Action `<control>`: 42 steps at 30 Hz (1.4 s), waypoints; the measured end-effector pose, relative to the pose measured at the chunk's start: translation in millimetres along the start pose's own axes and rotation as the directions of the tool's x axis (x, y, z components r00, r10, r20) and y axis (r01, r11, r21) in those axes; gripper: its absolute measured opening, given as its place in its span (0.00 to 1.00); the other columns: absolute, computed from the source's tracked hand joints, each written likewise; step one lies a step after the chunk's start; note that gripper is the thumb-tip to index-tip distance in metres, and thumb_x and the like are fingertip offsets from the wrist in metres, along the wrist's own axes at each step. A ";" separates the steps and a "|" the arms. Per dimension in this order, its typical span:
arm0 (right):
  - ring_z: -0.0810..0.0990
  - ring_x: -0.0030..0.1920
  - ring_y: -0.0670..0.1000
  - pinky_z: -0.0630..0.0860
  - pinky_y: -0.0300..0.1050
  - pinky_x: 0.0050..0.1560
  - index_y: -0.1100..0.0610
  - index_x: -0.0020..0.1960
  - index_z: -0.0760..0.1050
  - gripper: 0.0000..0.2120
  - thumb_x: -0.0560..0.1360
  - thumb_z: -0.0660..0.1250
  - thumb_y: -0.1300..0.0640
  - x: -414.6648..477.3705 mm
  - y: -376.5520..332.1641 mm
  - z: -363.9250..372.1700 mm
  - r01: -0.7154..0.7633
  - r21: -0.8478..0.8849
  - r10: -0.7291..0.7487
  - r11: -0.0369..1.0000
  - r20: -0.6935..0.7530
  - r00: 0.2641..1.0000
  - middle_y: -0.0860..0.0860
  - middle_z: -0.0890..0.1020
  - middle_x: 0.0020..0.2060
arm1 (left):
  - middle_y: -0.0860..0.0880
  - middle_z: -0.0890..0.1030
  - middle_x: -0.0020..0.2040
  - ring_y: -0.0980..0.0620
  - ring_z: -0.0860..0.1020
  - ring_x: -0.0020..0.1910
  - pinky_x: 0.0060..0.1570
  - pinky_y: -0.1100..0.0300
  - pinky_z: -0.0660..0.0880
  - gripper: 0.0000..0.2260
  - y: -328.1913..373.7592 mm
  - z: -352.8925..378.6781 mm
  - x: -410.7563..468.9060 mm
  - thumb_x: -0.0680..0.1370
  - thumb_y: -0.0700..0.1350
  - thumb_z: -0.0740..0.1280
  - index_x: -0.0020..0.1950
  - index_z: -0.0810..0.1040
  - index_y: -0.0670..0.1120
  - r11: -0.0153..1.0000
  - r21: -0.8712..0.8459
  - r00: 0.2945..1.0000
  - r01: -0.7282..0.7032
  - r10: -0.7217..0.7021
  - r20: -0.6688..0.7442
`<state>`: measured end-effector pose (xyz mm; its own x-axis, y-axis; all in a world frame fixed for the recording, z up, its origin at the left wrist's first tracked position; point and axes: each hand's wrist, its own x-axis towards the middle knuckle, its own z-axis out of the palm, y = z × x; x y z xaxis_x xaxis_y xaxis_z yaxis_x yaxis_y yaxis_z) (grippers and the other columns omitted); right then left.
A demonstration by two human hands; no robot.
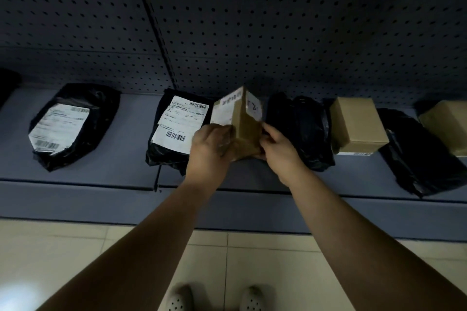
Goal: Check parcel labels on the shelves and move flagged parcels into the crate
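Mid-shelf (101, 166), between two black bags, the small brown box (246, 124) is held tilted. The left hand (209, 151) and right hand (278, 151) curl their fingers (268, 131) round its near end. It's dim here, so I'd turn the white label (223, 112) squarely up before reading.

Glossy beige floor tiles (75, 260) fill the bottom edge; a pair of white perforated clogs (179, 299) stands on them.
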<state>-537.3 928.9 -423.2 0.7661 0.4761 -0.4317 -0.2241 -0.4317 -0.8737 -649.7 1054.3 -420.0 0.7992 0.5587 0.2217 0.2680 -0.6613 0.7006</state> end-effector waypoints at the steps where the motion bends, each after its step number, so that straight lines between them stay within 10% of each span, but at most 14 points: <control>1: 0.77 0.63 0.51 0.74 0.51 0.66 0.45 0.73 0.69 0.19 0.83 0.56 0.54 0.2 0.0 -1.2 -0.012 -0.023 0.012 1.000 -0.018 1.000 0.48 0.77 0.64 | 0.44 0.80 0.54 0.43 0.76 0.53 0.53 0.55 0.73 0.18 1.9 -1.4 0.2 0.72 0.49 0.69 0.58 0.82 0.42 0.999 0.017 0.999 -0.042 0.042 0.014; 6: 0.76 0.54 0.45 0.70 0.29 0.46 0.51 0.71 0.72 0.18 0.82 0.60 0.50 -10.3 -8.5 -9.2 0.070 -0.204 -0.113 0.977 -0.207 0.972 0.47 0.78 0.59 | 0.43 0.77 0.62 0.38 0.75 0.58 0.57 0.45 0.75 0.20 -4.4 0.9 5.3 0.69 0.51 0.72 0.58 0.82 0.43 0.995 0.099 0.990 -0.033 0.019 0.141; 14: 0.74 0.63 0.47 0.68 0.35 0.61 0.46 0.75 0.66 0.25 0.79 0.67 0.54 -23.2 4.4 -4.4 0.116 -0.232 -0.137 0.966 -0.076 0.988 0.46 0.78 0.61 | 0.45 0.70 0.70 0.49 0.73 0.64 0.60 0.68 0.67 0.21 -10.1 -3.8 7.0 0.74 0.44 0.74 0.65 0.77 0.40 1.000 0.022 0.980 -0.014 0.010 0.199; 23: 0.78 0.60 0.51 0.72 0.39 0.56 0.52 0.67 0.76 0.17 0.80 0.63 0.48 -34.8 0.3 4.5 0.036 -0.281 -0.073 0.959 -0.121 0.990 0.51 0.81 0.59 | 0.53 0.77 0.64 0.54 0.76 0.61 0.60 0.58 0.75 0.30 -17.4 -11.1 19.3 0.73 0.48 0.73 0.73 0.68 0.52 0.969 -0.115 0.918 0.218 -0.164 0.361; 29: 0.80 0.55 0.42 0.77 0.39 0.58 0.42 0.65 0.68 0.18 0.79 0.68 0.55 -38.1 -5.5 5.6 0.151 0.205 -0.120 0.967 -0.155 0.981 0.40 0.79 0.56 | 0.55 0.72 0.68 0.53 0.73 0.65 0.62 0.49 0.76 0.41 -5.9 -22.4 27.4 0.69 0.52 0.76 0.76 0.57 0.58 0.950 -0.268 0.966 0.158 -0.093 0.242; 33: 0.81 0.58 0.47 0.79 0.45 0.58 0.46 0.62 0.69 0.18 0.78 0.68 0.62 -36.8 -9.0 4.7 0.169 0.470 -0.107 0.866 -0.156 0.982 0.51 0.79 0.62 | 0.53 0.71 0.67 0.57 0.77 0.58 0.54 0.53 0.80 0.42 13.3 -35.4 38.6 0.73 0.49 0.75 0.78 0.52 0.56 0.945 -0.317 0.989 0.085 -0.040 0.145; 42: 0.81 0.57 0.46 0.78 0.44 0.60 0.51 0.62 0.73 0.17 0.79 0.62 0.69 -43.8 -21.6 -2.5 0.288 0.505 -0.195 0.813 -0.230 0.953 0.44 0.84 0.50 | 0.51 0.71 0.70 0.50 0.74 0.64 0.57 0.49 0.78 0.39 33.9 -56.0 66.5 0.73 0.50 0.74 0.77 0.53 0.61 0.981 -0.182 0.983 -0.068 0.098 0.158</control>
<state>-564.6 915.5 -384.9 0.9127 0.3618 -0.1898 -0.2659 0.1732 -0.9483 -617.6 1097.1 -343.5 0.8966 0.4052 0.1789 0.1104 -0.5957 0.7956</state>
